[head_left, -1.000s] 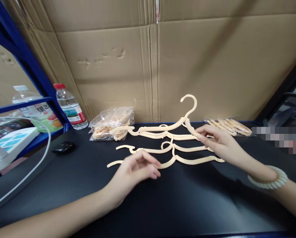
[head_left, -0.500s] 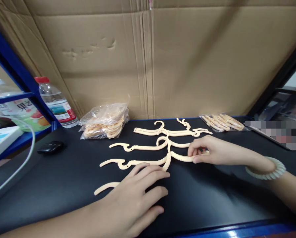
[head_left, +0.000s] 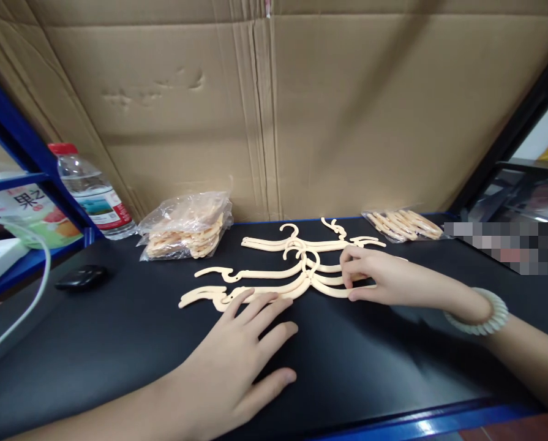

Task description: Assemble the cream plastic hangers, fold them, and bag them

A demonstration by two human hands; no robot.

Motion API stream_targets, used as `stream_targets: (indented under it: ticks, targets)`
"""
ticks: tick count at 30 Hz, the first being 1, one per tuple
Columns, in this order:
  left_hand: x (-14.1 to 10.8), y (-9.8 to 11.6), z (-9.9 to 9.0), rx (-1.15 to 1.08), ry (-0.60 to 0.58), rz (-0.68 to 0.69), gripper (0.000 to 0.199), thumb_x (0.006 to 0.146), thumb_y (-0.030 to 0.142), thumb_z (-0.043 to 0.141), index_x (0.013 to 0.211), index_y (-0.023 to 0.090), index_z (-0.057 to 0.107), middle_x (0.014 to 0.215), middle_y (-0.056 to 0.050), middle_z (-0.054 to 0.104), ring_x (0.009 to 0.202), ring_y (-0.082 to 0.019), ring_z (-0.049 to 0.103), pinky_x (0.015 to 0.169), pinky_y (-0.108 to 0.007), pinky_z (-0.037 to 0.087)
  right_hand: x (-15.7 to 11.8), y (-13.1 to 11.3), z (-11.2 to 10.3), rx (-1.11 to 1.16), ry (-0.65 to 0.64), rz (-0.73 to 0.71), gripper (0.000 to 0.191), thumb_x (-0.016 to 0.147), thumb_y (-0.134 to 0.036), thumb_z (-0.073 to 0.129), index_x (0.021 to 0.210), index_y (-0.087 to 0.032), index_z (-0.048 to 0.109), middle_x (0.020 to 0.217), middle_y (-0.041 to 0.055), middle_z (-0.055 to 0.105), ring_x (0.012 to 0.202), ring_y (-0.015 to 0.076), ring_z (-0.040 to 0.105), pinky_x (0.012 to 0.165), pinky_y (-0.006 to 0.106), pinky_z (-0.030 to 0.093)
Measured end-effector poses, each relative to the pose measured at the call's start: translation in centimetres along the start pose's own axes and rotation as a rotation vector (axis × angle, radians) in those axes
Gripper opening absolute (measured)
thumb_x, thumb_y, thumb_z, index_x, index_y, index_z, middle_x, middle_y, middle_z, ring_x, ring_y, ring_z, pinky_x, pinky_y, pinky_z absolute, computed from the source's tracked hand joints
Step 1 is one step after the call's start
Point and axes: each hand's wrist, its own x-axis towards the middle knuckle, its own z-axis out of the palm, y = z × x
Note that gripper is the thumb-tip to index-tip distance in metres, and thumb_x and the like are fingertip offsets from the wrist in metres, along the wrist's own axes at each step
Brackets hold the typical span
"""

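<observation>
Several cream plastic hangers lie on the black table (head_left: 370,373). The nearest hanger (head_left: 331,290) overlaps another, their hooks crossing in the middle. My left hand (head_left: 241,361) is palm down with its fingers apart, the fingertips touching the left arm of this nearest hanger. On the other side, my right hand (head_left: 375,272), with a beaded bracelet at the wrist, pinches the right arm of the same hanger. One more hanger (head_left: 269,274) lies just behind, and folded-looking hangers (head_left: 267,246) are at the back. My right fingers hide some arm ends.
A clear bag of hanger parts (head_left: 186,226) stands at the back left, and a flatter bag (head_left: 402,225) at the back right. A water bottle (head_left: 97,196) and a black mouse (head_left: 81,277) are on the left. Cardboard (head_left: 347,110) walls off the back.
The nearest hanger has moved away from me and now lies against the one behind it. My left hand has followed it forward; my right hand has stayed at the right arms.
</observation>
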Motion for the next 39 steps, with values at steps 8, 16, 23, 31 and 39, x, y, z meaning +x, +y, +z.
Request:
stream_targets:
  ticks: [8, 16, 23, 31, 39]
  targets:
    - [0.3, -0.9, -0.1, -0.048, -0.079, -0.011, 0.040, 0.093, 0.038, 0.051, 0.130, 0.023, 0.053, 0.146, -0.013, 0.044, 0.136, -0.037, 0.034, 0.108, -0.058, 0.029, 0.5, 0.8, 0.1, -0.032, 0.061, 0.035, 0.012, 0.086, -0.026, 0.058, 0.076, -0.019, 0.058, 0.093, 0.0039, 0.056, 0.075, 0.0154, 0.055, 0.068, 0.028, 0.042]
    - [0.6, -1.9, 0.3, -0.077, -0.167, -0.059, 0.054, 0.096, 0.045, 0.044, 0.144, 0.021, 0.038, 0.154, -0.014, 0.029, 0.142, -0.033, 0.023, 0.112, -0.061, 0.021, 1.0, 2.1, 0.5, -0.061, 0.154, 0.048, 0.010, 0.084, -0.026, 0.060, 0.080, -0.019, 0.055, 0.090, 0.0039, 0.059, 0.079, 0.0171, 0.055, 0.069, 0.028, 0.041]
    - [0.5, -2.2, 0.4, -0.066, -0.127, -0.055, 0.054, 0.096, 0.042, 0.045, 0.145, 0.023, 0.036, 0.155, -0.013, 0.028, 0.142, -0.034, 0.023, 0.112, -0.063, 0.019, 0.9, 2.0, 0.1, -0.103, 0.187, 0.035, 0.008, 0.083, -0.026, 0.060, 0.085, -0.019, 0.059, 0.093, 0.0054, 0.063, 0.085, 0.0196, 0.058, 0.074, 0.030, 0.042]
    - [0.6, -1.6, -0.2, -0.110, -0.151, 0.042, 0.049, 0.094, 0.035, 0.049, 0.142, 0.024, 0.042, 0.149, -0.010, 0.041, 0.138, -0.032, 0.034, 0.113, -0.057, 0.024, -0.1, 4.1, -2.5, -0.187, 0.339, 0.199, 0.022, 0.089, -0.038, 0.050, 0.089, -0.020, 0.063, 0.086, 0.0056, 0.068, 0.077, 0.0201, 0.061, 0.068, 0.031, 0.043]
    - [0.6, -1.9, -0.1, -0.126, -0.144, 0.091, 0.050, 0.094, 0.034, 0.049, 0.142, 0.024, 0.041, 0.149, -0.012, 0.041, 0.137, -0.032, 0.036, 0.111, -0.053, 0.032, -0.7, 5.8, -3.2, -0.266, 0.314, 0.260, 0.026, 0.088, -0.040, 0.049, 0.086, -0.020, 0.066, 0.076, 0.0038, 0.067, 0.066, 0.0177, 0.060, 0.059, 0.028, 0.040]
